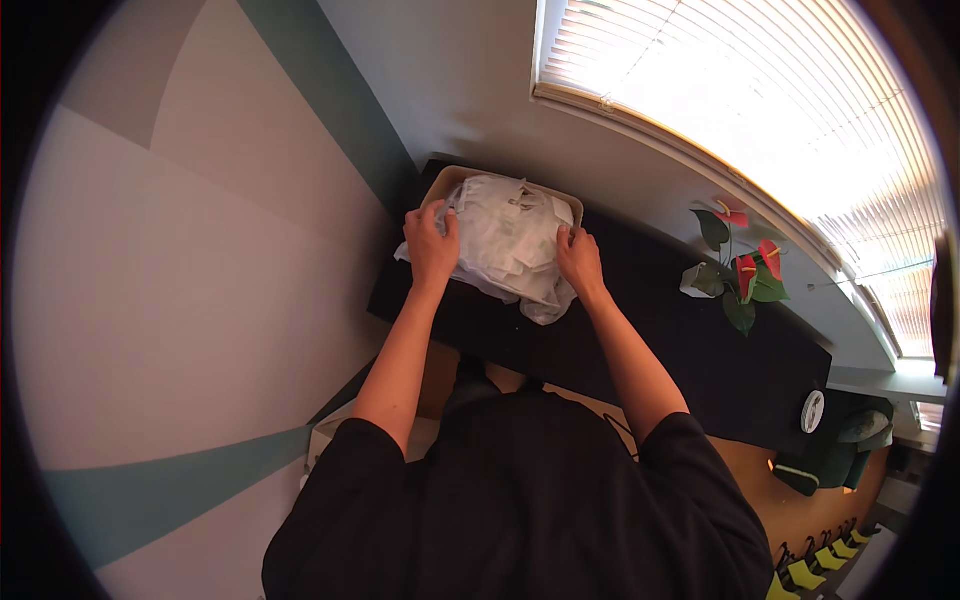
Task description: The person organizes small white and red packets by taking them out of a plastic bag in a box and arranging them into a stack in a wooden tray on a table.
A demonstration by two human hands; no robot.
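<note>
A beige bin [572, 203] with rounded corners sits at the left end of the black tabletop. A thin clear plastic bag [545, 311] lines it and spills over the near side. White crumpled paper [505, 225] fills the bag. My left hand [432, 245] is closed on the bag's edge at the bin's left side, fingers curled over the rim. On the right side, my right hand [580, 260] grips the bag with thumb and bent fingers. Some fingertips of both hands are hidden by the plastic.
Farther right on the black table [690, 350] stands a potted plant [745, 270] with red flowers. A round white object [812, 411] lies near the right end. A green armchair [840, 450] is beyond. Walls border the table on the left and back, below a window with blinds [740, 110].
</note>
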